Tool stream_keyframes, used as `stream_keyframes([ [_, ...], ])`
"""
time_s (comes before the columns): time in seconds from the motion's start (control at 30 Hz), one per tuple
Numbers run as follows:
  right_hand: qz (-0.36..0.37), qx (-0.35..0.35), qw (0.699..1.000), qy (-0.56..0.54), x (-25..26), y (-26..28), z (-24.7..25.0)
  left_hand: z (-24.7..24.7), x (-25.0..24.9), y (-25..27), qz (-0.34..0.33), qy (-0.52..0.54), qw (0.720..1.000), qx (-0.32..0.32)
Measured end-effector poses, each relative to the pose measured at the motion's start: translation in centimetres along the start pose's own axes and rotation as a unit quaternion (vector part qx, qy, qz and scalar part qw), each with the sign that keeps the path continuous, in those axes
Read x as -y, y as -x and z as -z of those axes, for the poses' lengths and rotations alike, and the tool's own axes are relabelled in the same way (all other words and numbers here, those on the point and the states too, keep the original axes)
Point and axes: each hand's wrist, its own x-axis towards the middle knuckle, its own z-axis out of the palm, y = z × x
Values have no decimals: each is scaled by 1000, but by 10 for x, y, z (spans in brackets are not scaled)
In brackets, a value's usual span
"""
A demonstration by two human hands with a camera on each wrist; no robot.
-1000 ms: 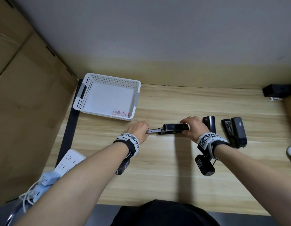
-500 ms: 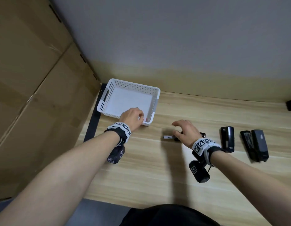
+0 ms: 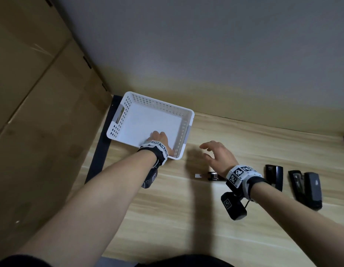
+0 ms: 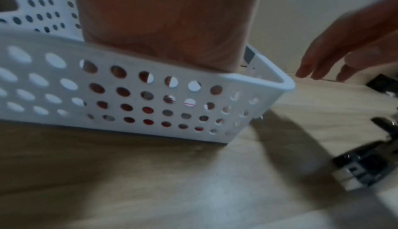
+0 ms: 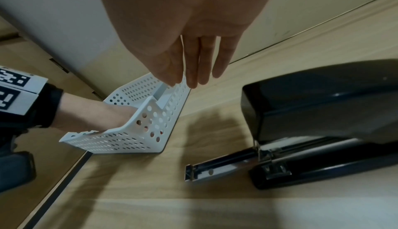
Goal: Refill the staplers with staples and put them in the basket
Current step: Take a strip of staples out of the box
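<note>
The white perforated basket [image 3: 114, 130] [image 4: 53, 82] [image 5: 129, 139] stands at the table's back left. My left hand [image 3: 159, 138] [image 4: 168, 28] [image 5: 92, 116] reaches over the near wall into its near right corner; the fingers are hidden, and something red shows through the holes there. My right hand [image 3: 215, 153] [image 5: 193, 53] hovers with straight fingers, holding nothing, just above a black stapler [image 3: 215, 176] [image 5: 323, 113]. That stapler lies on the table with its metal staple tray [image 5: 215, 169] slid out. Two more black staplers [image 3: 274, 174] [image 3: 306, 187] lie to the right.
Cardboard panels [image 3: 42, 112] close off the left side and a grey wall [image 3: 205, 54] the back. A dark strip [image 3: 99, 151] runs along the table's left edge. Bare wood [image 3: 177, 218] lies between the basket, the staplers and my body.
My left hand left the stapler's tray, moved left and went down into the basket. My right hand let go of the stapler and lifted with fingers spread. The head camera swung left.
</note>
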Motion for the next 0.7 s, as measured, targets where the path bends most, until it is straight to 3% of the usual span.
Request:
stream_keyframes([
  [0.23,-31,-2,999,-19,-3,7,0,14,3,12,-21,30,999,-20],
  [0.47,-6,-35,998,-48,10,36,0,30,2,69,-110,79,983,-125],
  [0.7,26,-120,986,-110,25,78,-18,-5,-3,132,-216,80,949,-213],
])
